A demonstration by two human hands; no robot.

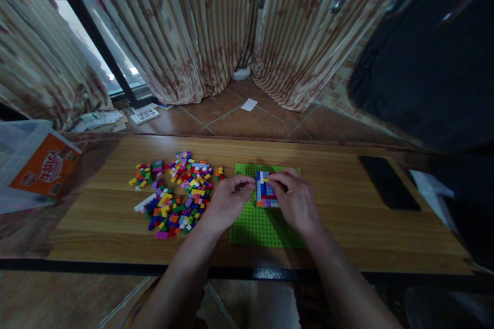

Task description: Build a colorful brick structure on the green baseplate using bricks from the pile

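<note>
A green studded baseplate point(247, 226) lies on the wooden table. On its upper middle sits a low block of toy bricks point(264, 196), blue, red, white and lilac, with a little yellow on top. My left hand point(228, 199) is at the block's left side, thumb and forefinger drawn together; whatever they hold is too small to make out. From the right, my right hand point(297, 199) reaches over the block and covers its right part. Its thumb and fingertips pinch close to the bricks' top, hiding what is between them.
Left of the baseplate spreads a pile of loose coloured bricks point(177, 205). A black phone-like slab point(389, 183) lies on the right. At the far left stands a clear plastic tub point(23, 164) with an orange label. Striped curtains point(216, 36) hang beyond the table point(335, 236).
</note>
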